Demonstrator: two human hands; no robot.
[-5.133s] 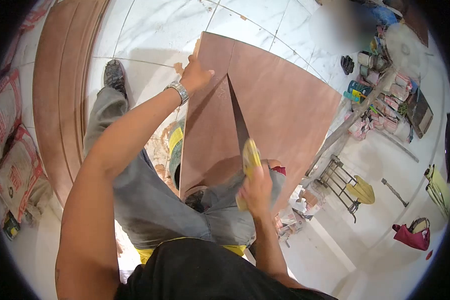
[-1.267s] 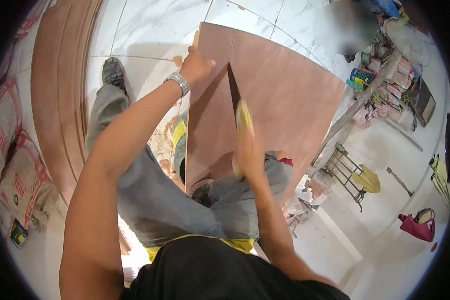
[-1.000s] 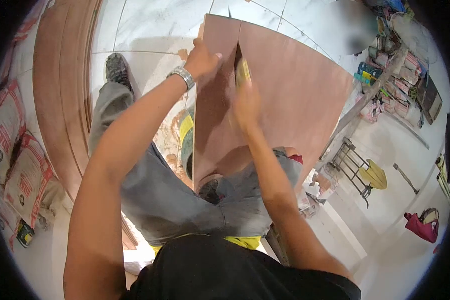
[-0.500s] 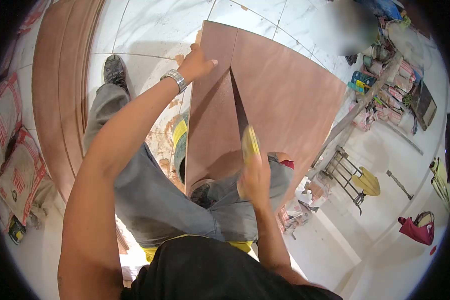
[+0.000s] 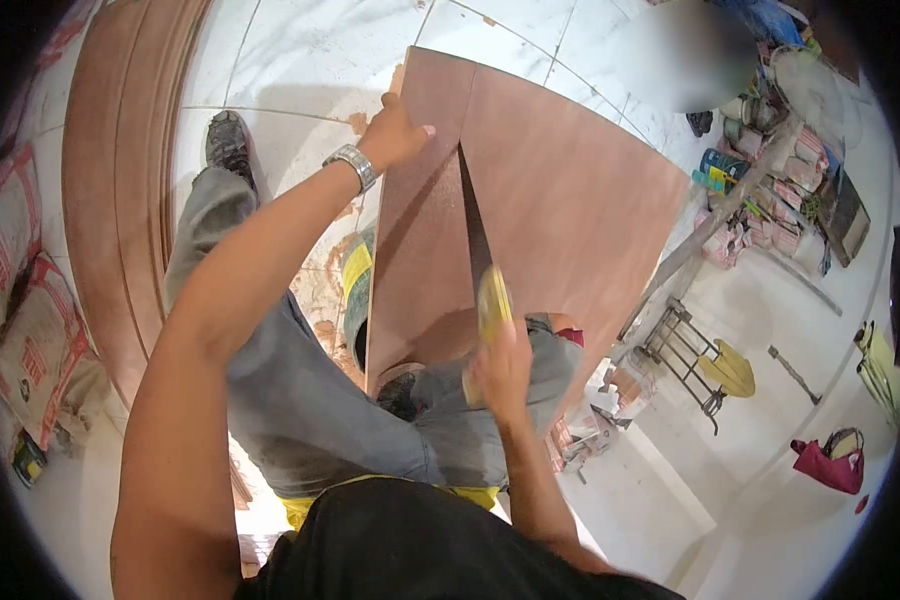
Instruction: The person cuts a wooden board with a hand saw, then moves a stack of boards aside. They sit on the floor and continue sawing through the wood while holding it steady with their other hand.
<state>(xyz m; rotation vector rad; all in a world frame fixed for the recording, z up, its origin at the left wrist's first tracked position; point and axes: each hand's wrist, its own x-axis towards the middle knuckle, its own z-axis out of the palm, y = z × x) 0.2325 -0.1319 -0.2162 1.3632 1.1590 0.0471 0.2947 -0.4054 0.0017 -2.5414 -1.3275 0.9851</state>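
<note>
Plywood sheet [image 5: 570,190], reddish brown, lies raised above the tiled floor [image 5: 300,60], its near end by the person's grey-trousered knees. A cut runs from the near edge towards the middle, with the blade of a handsaw [image 5: 473,225] standing in it. Right hand [image 5: 500,370]: grip closed fully round the saw's yellow handle, at the near edge. Left hand [image 5: 392,135], with a metal wristwatch [image 5: 352,165]: grip clamped over the sheet's left edge near the far corner, thumb on the top face. Sacks [image 5: 25,330] at the left bear red lettering, too small to read. Stacked curved boards [image 5: 120,200] lie beside them.
</note>
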